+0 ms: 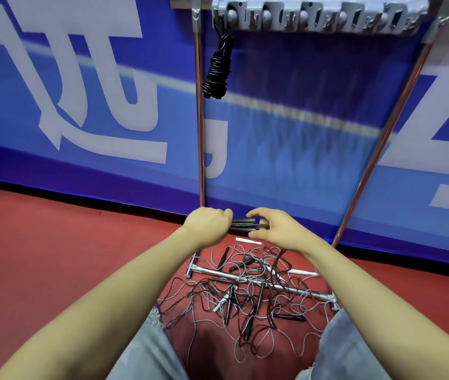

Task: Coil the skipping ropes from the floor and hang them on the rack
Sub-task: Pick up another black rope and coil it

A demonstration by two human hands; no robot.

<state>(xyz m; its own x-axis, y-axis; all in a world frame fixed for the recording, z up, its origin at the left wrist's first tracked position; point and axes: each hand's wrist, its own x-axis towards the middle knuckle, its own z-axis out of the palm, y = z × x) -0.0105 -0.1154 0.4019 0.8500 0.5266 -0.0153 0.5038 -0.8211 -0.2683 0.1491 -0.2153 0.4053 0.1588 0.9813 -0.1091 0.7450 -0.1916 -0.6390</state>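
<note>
the left hand (209, 224) is fisted around a pair of black handles (242, 225), held level just above centre of view. the right hand (274, 228) meets it from 3 o'clock, thumb and fingers curled and pinching the thin cord at the handles' free end; a dark cord trails down from it into the pile. at 6 o'clock from the hands, the tangle of skipping ropes (248, 294) lies on the red floor (53, 242), dark and pale cords with black and white handles, draped over the chrome base bar (212, 273) of the rack. the rack's two chrome uprights (199, 119) rise to 12 o'clock, where the grey hook rail (319, 16) runs across the top. one coiled black rope (217, 69) hangs from the hook at the rail's 9 o'clock end. behind is a blue banner (300, 105) with large white characters, cropped and blurred, not readable. pale denim knees (146, 349) frame the pile at 7 and 5 o'clock.
</note>
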